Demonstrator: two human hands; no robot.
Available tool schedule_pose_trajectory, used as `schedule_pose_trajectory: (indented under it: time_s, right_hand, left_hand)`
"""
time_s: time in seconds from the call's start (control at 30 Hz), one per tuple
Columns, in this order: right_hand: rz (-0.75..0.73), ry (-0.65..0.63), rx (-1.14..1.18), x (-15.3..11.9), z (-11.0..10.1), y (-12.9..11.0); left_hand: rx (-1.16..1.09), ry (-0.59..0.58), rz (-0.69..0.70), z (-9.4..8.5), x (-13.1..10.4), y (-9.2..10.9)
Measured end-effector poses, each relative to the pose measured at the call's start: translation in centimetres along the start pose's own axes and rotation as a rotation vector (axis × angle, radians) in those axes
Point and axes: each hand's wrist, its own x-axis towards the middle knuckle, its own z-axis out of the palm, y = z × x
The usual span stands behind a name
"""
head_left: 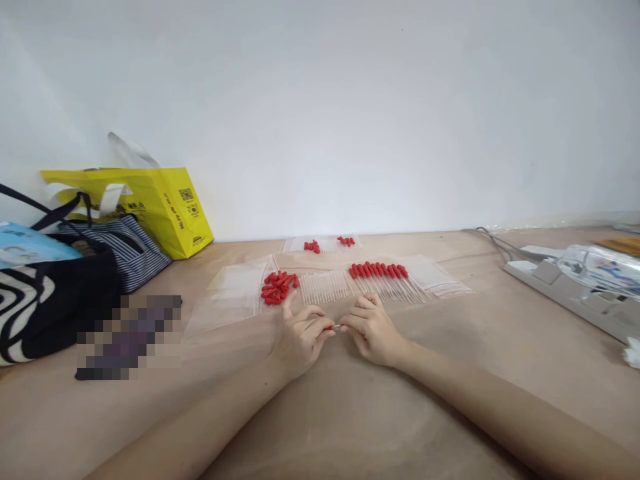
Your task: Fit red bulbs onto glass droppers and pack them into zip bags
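Between thumb and fingers, my left hand point(303, 337) pinches a red rubber bulb point(329, 328), mostly covered by the fingertips. Facing it, my right hand point(373, 331) is closed on a thin clear glass dropper tube point(337, 327). Bulb and tube meet in the small gap between my hands; how deep the tube sits is hidden. Just beyond my left hand lies a pile of loose red bulbs point(276, 288). A row of bare glass tubes point(323, 287) is beside it. To the right, several droppers with red bulbs fitted point(379, 270) lie side by side.
Clear zip bags point(227, 293) lie under the parts, with more red bulbs point(312, 247) near the wall. A yellow bag point(175, 213), a striped pouch point(143, 250) and a black-and-white bag point(95, 293) stand left. At right is a power strip point(550, 287) with cables.
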Motion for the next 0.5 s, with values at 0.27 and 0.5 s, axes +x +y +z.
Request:
schedule_pose_trajectory:
  time_s: [0.27,0.5]
  right_hand:
    - [0.075,-0.041,0.034,0.2,0.3,0.1]
    - [0.027,-0.019,-0.033,-0.1,-0.1,0.6]
  left_hand:
    - [0.029,0.007,0.003,0.1,0.2,-0.4]
    - [0.093,0.001,0.038,-0.6,0.1,-1.7]
